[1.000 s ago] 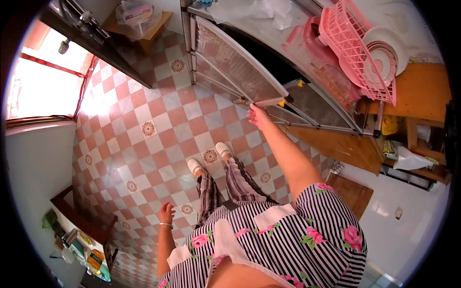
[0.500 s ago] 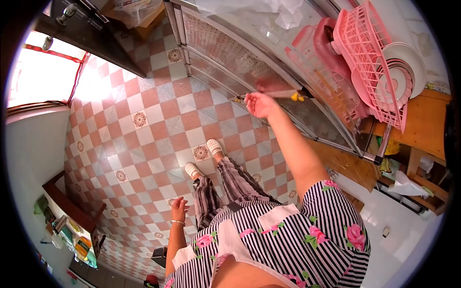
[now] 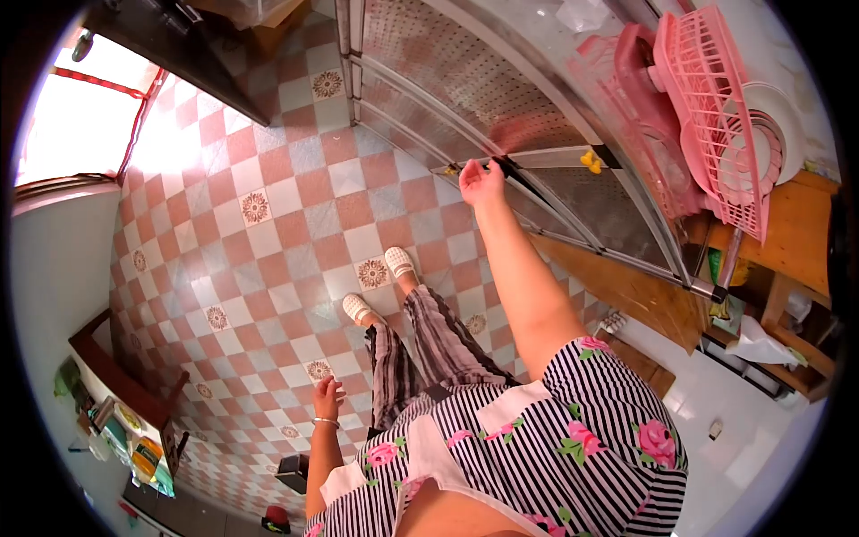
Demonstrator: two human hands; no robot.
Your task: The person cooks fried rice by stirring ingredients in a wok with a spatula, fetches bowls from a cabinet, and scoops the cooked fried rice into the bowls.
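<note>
My right hand [image 3: 483, 183] is raised in front of a metal cabinet [image 3: 447, 58] with perforated panels. Its fingers are apart and slightly bent, with nothing seen in them. The fingertips overlap the cabinet's frame, by a dark strip; whether they touch it I cannot tell. A yellow knob or clip [image 3: 591, 162] is on the frame, right of this hand. My left hand [image 3: 328, 396], with a bracelet at the wrist, hangs low over the tiled floor [image 3: 295, 242]. Its fingers are loosely curled but apart, holding nothing visible.
On the cabinet top, a pink dish rack [image 3: 707, 98] holds several plates [image 3: 777, 134]. A wooden shelf unit [image 3: 787, 242] stands at the right. A dark door [image 3: 192, 54] juts in at upper left, and a small table [image 3: 116, 385] with packets is at lower left.
My right hand has turned and its forearm has swung slightly left. The view has shifted, bringing more of the cabinet front into sight. My left hand hangs slightly lower.
</note>
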